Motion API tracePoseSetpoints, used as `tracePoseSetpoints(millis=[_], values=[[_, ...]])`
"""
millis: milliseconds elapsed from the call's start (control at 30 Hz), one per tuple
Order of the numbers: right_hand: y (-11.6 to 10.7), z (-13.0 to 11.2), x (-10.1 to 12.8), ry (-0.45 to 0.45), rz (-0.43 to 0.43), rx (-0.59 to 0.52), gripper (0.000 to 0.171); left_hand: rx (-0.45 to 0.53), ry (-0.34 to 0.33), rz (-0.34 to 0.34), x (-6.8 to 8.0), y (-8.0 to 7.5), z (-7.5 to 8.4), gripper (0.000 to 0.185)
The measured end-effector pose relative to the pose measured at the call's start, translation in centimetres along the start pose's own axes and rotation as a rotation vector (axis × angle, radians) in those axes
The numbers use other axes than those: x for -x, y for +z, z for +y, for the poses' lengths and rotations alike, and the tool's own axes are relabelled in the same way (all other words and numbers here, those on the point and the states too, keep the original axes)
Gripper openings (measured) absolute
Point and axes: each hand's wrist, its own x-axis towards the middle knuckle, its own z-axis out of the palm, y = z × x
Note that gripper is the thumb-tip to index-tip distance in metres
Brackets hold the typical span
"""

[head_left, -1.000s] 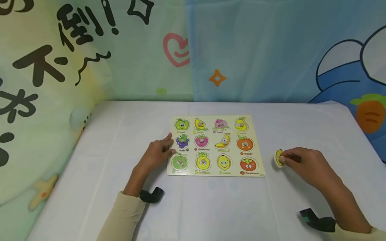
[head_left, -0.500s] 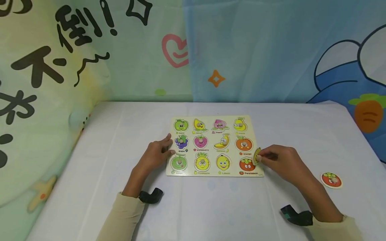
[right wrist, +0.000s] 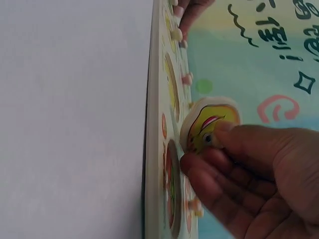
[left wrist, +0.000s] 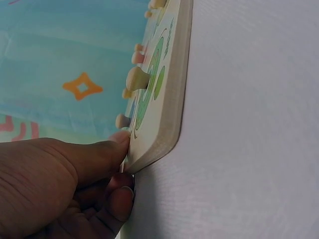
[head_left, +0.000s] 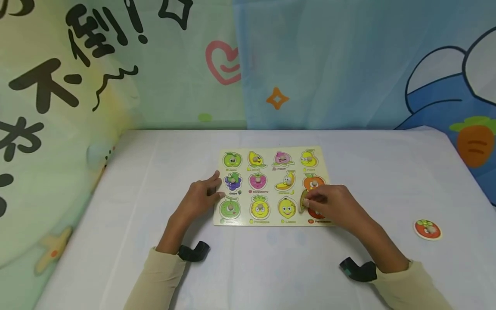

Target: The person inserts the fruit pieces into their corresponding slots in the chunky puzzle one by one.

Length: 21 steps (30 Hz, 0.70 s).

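A cream wooden fruit puzzle board (head_left: 273,202) lies on the white table. At its left edge, my left hand (head_left: 195,201) holds the rim; the left wrist view shows the thumb (left wrist: 107,152) on the top face at a corner, with curled fingers beside the edge. My right hand (head_left: 345,209) pinches the yellow lemon piece (right wrist: 214,112) between thumb and fingers. This piece is tilted on edge over the board, between the lemon recess (head_left: 287,209) and the partly covered persimmon recess (head_left: 315,213). Its smiling face shows in the right wrist view.
A red persimmon piece (head_left: 427,229) with a knob lies on the table (head_left: 271,267) to the right of the board. Knobbed fruit pieces, such as the strawberry (head_left: 257,181) and banana (head_left: 285,181), sit in the other recesses. A printed cloth (head_left: 329,64) hangs behind.
My right hand has carried the lemon piece leftward from the table at the right to over the board. The persimmon piece has come into sight. My left hand has stayed at the board's edge.
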Motion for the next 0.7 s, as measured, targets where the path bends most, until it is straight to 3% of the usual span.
tracePoseSetpoints(millis=[267, 500, 700], values=[[0.8, -0.7, -0.6, -0.039, 0.001, 0.033, 0.011, -0.004, -0.014, 0.001, -0.2, 0.2, -0.3, 0.054], [1.9, -1.2, -0.8, -0.075, -0.059, -0.009, 0.005, 0.007, -0.005, 0.004, -0.3, 0.3, -0.5, 0.054], [2.2, -1.4, -0.8, -0.125, -0.014, 0.015, 0.007, -0.005, -0.010, 0.011, -0.2, 0.3, -0.3, 0.054]])
